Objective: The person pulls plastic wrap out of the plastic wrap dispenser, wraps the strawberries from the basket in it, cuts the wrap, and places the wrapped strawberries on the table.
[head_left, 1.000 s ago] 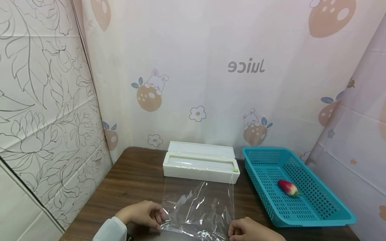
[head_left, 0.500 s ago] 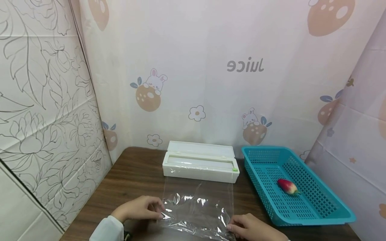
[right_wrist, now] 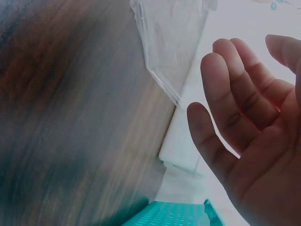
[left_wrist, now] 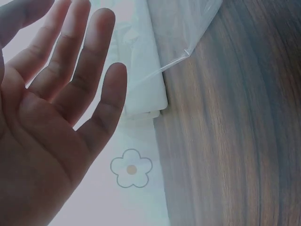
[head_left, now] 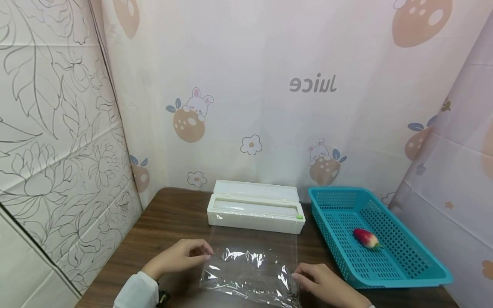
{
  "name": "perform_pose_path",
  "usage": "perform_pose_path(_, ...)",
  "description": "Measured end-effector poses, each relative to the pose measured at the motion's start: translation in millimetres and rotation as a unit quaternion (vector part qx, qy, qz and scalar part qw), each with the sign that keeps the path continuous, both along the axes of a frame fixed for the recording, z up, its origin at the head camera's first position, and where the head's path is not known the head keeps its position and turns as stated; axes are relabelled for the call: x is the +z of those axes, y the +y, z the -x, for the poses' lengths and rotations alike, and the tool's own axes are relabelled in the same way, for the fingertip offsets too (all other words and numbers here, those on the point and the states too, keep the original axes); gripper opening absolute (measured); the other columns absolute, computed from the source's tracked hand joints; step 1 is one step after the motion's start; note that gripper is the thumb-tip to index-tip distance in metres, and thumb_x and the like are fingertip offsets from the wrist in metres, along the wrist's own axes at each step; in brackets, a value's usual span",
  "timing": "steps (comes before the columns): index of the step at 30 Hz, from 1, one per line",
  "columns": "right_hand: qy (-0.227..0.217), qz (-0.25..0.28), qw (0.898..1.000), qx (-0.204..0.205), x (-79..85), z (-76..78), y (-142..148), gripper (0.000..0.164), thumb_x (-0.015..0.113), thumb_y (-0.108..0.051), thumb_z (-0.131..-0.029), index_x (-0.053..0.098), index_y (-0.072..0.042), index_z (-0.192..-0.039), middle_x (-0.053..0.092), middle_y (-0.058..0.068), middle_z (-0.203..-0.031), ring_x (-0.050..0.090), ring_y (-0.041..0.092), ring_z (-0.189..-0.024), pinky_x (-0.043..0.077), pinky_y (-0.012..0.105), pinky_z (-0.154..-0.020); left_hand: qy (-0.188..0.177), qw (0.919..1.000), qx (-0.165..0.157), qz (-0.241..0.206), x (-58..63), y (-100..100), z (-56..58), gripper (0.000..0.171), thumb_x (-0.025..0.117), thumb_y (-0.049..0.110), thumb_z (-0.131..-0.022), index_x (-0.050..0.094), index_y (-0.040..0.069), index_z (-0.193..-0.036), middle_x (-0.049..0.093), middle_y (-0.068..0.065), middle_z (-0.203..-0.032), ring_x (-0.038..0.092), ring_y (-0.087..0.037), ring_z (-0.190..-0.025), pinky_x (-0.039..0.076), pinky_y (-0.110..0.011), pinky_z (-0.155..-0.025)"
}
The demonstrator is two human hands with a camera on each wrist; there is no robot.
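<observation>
A sheet of clear plastic wrap (head_left: 250,273) stretches from the white wrap dispenser box (head_left: 256,220) toward the front of the table, its near end crinkled and shiny. My left hand (head_left: 179,256) is beside the sheet's left edge, thumb and index fingertip apart and right at the film. In the left wrist view, the fingers (left_wrist: 77,84) are loosely extended with nothing between them. My right hand (head_left: 323,282) is at the right edge, fingertips close to the film. The right wrist view shows its relaxed fingers (right_wrist: 216,84) holding nothing, the wrap's corner beyond them.
A teal plastic basket (head_left: 400,284) stands on the right of the dark wooden table (head_left: 169,218), with a red and white radish (head_left: 366,238) inside. The dispenser's lid (head_left: 256,191) is raised, near the patterned curtain (head_left: 231,64) behind.
Both hands have let go of the wrap's near corners. The left moved slightly up and away, the right slightly up. The film has settled lower, its creases shifting.
</observation>
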State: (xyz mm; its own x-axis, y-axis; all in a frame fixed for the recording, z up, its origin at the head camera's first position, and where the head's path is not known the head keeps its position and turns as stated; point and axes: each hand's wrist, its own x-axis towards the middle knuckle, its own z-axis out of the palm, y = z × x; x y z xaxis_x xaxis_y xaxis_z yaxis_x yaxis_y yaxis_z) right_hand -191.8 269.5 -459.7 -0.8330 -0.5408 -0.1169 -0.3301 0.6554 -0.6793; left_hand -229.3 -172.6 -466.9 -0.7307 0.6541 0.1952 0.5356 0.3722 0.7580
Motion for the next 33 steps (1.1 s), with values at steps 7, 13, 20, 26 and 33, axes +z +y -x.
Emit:
perform_pose_path(7, 0.045, 0.004, 0.999, -0.004, 11.4, 0.9, 4, 0.026, 0.053, -0.034, -0.105, 0.070, -0.015, -0.103, 0.060, -0.012, -0.075, 0.055, 0.004, -0.066, 0.049, 0.025, -0.057, 0.018, 0.9998, 0.008, 0.003, 2.5, 9, -2.0, 0.013, 0.063, 0.026, -0.101, 0.070, 0.018, -0.109, 0.070, 0.004, -0.101, 0.063, -0.005, -0.093, 0.055, -0.029, -0.081)
perform_pose_path(13, 0.080, -0.015, 0.996, -0.027, 28.1, 1.5, 7, 0.026, 0.053, -0.038, -0.104, 0.070, -0.018, -0.102, 0.059, -0.014, -0.073, 0.054, 0.003, -0.065, 0.047, 0.026, -0.057, 0.013, 0.9999, -0.001, 0.003, 6.5, 19, -2.2, 0.013, 0.063, 0.026, -0.101, 0.070, 0.020, -0.110, 0.069, 0.009, -0.103, 0.063, -0.005, -0.095, 0.054, -0.029, -0.083)
perform_pose_path(20, 0.143, -0.018, 0.989, -0.040, 46.5, 1.0, 17, 0.018, 0.055, -0.036, -0.104, 0.068, -0.024, -0.100, 0.059, -0.013, -0.075, 0.052, 0.002, -0.064, 0.048, 0.025, -0.055, 0.002, 1.0000, -0.003, 0.000, 5.4, 23, -2.8, 0.016, 0.063, 0.026, -0.101, 0.069, 0.015, -0.110, 0.070, 0.000, -0.102, 0.062, -0.005, -0.094, 0.054, -0.028, -0.082)
perform_pose_path(26, 0.176, -0.028, 0.983, -0.038, 66.7, 5.0, 32, 0.014, 0.056, -0.030, -0.104, 0.068, -0.022, -0.103, 0.058, -0.017, -0.077, 0.052, 0.001, -0.066, 0.049, 0.024, -0.058, 0.001, 0.9999, -0.015, -0.007, -1.0, 25, -1.9, 0.016, 0.063, 0.023, -0.101, 0.069, 0.011, -0.110, 0.071, -0.003, -0.103, 0.063, -0.004, -0.093, 0.055, -0.028, -0.081)
perform_pose_path(33, 0.187, -0.060, 0.978, -0.069, 91.3, 10.6, 49, 0.017, 0.056, -0.031, -0.104, 0.068, -0.018, -0.107, 0.059, -0.017, -0.078, 0.051, 0.002, -0.064, 0.046, 0.025, -0.055, 0.014, 0.9997, -0.018, -0.010, -4.6, 27, 1.4, 0.015, 0.063, 0.022, -0.100, 0.070, 0.011, -0.108, 0.071, -0.002, -0.101, 0.063, -0.003, -0.092, 0.055, -0.028, -0.079)
